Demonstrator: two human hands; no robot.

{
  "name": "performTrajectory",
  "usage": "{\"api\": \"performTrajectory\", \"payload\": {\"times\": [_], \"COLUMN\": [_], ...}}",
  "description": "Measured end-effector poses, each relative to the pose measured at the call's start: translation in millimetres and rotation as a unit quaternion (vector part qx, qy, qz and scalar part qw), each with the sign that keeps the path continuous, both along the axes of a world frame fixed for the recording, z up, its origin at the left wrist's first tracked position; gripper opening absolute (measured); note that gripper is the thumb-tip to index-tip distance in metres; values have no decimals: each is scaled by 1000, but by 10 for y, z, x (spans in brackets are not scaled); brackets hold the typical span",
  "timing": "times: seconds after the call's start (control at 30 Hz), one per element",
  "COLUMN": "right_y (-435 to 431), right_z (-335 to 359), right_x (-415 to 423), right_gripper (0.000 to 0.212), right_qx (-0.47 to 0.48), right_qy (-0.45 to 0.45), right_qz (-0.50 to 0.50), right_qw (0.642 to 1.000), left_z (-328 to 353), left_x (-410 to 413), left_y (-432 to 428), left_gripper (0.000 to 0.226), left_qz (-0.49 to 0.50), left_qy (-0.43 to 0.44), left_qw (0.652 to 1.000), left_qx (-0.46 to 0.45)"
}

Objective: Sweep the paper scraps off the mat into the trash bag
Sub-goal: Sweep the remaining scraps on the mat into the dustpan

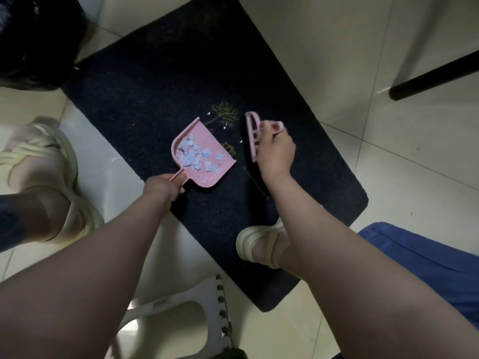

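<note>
We note: L hand [163, 186] grips dustpan [201, 136] handle; R hand [276, 151] clasps brush [252, 133]. Paper scraps [191, 156] mostly in pan on mat [155, 99], few loose. We judge scraps v. light, flyaway: keep pan level to trash bag [31, 42].

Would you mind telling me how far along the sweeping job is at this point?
Done: most paper scraps already lie in the pink dustpan. In hand: the left hand grips the dustpan's handle and the right hand holds the brush beside it. Left: a few white bits on the mat, one stray scrap on the floor, and tipping the load into the trash bag.
</note>
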State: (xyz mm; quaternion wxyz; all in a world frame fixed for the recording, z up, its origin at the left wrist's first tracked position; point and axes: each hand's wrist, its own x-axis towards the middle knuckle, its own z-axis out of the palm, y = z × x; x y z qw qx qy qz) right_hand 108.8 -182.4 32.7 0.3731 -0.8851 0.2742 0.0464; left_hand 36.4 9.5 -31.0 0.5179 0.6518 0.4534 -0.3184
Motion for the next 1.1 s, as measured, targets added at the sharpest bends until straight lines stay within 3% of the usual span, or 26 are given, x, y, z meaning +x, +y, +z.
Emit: {"api": "performTrajectory", "payload": {"times": [0.3, 0.43, 0.63, 0.8, 1.1], "right_y": [54, 131, 127, 195, 112], "right_z": [-53, -98, -163, -193, -122], "right_x": [208, 275, 308, 284, 438], "right_gripper": [31, 30, 31, 33, 23], "right_qx": [-35, -55, -72, -32, -6], "right_qy": [6, 16, 17, 52, -21], "right_qz": [-84, -74, -77, 16, 1], "right_qw": [996, 996, 994, 998, 1000], "left_z": [22, 11, -168, -221, -170], "left_x": [288, 481, 452, 436, 449], "left_y": [275, 136, 36, -1, 7], "left_gripper": [27, 22, 28, 32, 27], "left_qz": [-25, -39, -17, -1, 10], "left_qy": [-5, 12, 44, 54, 61], "left_qw": [1000, 999, 999, 998, 998], "left_qx": [2, -25, 20, 42, 30]}}
